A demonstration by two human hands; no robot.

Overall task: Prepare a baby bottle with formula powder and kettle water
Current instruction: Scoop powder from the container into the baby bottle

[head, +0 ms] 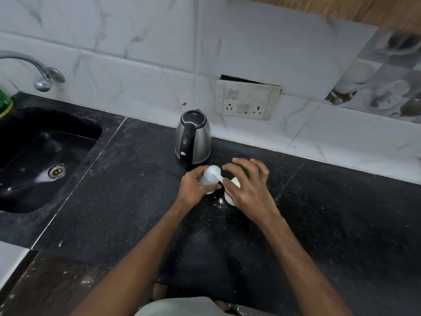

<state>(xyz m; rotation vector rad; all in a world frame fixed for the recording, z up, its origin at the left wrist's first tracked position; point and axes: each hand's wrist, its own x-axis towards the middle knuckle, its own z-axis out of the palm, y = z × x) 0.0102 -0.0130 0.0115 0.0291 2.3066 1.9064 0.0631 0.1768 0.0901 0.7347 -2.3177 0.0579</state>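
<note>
A clear baby bottle [209, 175] without its cap stands on the black counter, gripped around its side by my left hand [193, 187]. My right hand [245, 183] pinches the handle of a small white scoop [217, 175] whose bowl sits over the bottle's open mouth. A white round container [232, 192] lies mostly hidden under my right hand. The steel kettle [193, 140] with its black handle and lid closed stands just behind the bottle, near the wall.
A black sink [43, 156] with a tap [34, 69] lies at the left. A switch and socket plate [247, 100] is on the tiled wall behind the kettle. White powder specks [220, 200] dot the counter [330, 213] near my hands.
</note>
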